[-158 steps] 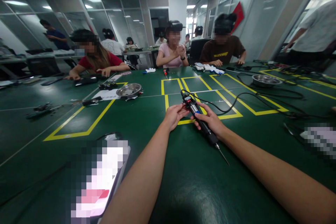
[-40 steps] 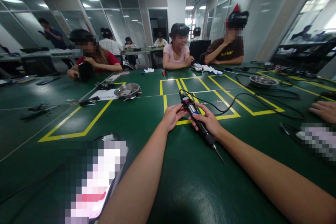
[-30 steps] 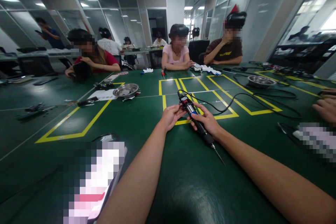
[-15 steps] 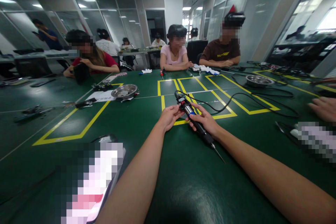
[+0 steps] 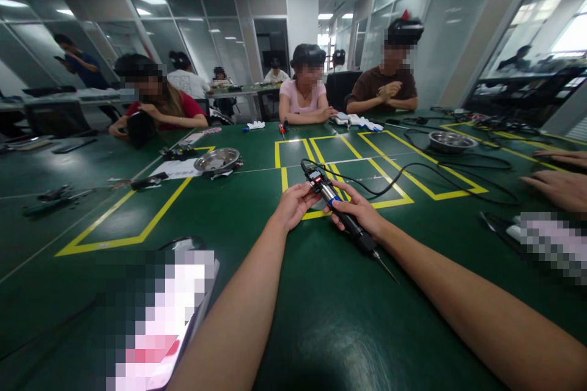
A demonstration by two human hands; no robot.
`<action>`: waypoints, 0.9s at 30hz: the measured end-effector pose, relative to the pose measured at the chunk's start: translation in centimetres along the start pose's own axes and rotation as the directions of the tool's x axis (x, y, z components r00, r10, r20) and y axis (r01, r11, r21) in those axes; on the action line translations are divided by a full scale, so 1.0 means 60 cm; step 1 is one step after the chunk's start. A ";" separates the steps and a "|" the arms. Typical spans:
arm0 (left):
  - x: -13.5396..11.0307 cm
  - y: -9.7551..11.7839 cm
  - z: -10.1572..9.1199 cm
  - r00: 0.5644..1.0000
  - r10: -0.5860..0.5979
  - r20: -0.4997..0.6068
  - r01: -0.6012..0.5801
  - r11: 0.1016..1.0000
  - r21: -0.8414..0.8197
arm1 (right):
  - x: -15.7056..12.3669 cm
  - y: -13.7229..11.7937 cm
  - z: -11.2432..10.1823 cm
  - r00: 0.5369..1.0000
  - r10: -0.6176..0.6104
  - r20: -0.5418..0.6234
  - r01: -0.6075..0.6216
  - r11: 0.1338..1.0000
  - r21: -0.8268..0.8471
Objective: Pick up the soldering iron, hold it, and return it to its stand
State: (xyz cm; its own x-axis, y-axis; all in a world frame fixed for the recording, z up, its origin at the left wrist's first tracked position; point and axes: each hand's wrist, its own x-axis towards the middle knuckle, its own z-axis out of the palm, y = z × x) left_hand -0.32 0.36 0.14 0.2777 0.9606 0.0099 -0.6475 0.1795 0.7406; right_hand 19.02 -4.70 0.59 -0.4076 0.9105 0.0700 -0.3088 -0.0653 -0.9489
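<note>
A black electric screwdriver with a red switch block at its far end lies slanted across the green table, its thin bit pointing toward me on the right. My right hand is wrapped round the middle of its body. The fingers of my left hand are curled against its far end, by the red switch. A black cable runs from that end off to the right.
A phone lies near my left forearm. Two metal bowls sit on the table among yellow tape lines. Another person's hands rest at the right edge. Three people sit across the table, with small tools and white gloves before them.
My hands and the screwdriver hold almost the same pose throughout. The other person's hands have come into view at the right edge. The person in brown lowered a hand from the face.
</note>
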 end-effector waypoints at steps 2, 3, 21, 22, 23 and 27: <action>-0.001 0.000 0.001 1.000 0.001 -0.011 -0.001 1.000 0.006 | -0.002 -0.003 0.002 1.000 0.003 0.004 -0.003 1.000 0.003; -0.002 0.001 0.002 1.000 -0.001 -0.016 0.002 1.000 0.009 | -0.003 -0.005 0.003 1.000 0.004 0.004 -0.004 1.000 0.004; 0.006 -0.009 0.009 0.993 0.071 -0.099 -0.059 0.992 0.114 | 0.000 -0.001 0.008 1.000 -0.005 -0.022 0.005 1.000 -0.012; 0.007 -0.011 0.009 0.991 0.084 -0.105 -0.070 0.988 0.136 | 0.000 -0.001 0.008 1.000 -0.004 -0.021 0.004 1.000 -0.017; 0.008 -0.013 0.008 0.989 0.100 -0.110 -0.082 0.984 0.160 | 0.000 -0.001 0.008 1.000 -0.005 -0.018 0.005 1.000 -0.022; 0.012 -0.021 0.007 0.984 0.139 -0.110 -0.109 0.965 0.237 | 0.002 -0.001 0.011 1.000 -0.018 -0.023 0.017 0.999 -0.047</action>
State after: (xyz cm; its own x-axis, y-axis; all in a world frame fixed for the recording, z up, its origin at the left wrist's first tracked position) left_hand 0.99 0.76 -0.50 0.1054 0.9937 0.0385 -0.4870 0.0178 0.8732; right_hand 18.41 -4.84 0.84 -0.3823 0.9206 0.0802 -0.2754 -0.0307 -0.9608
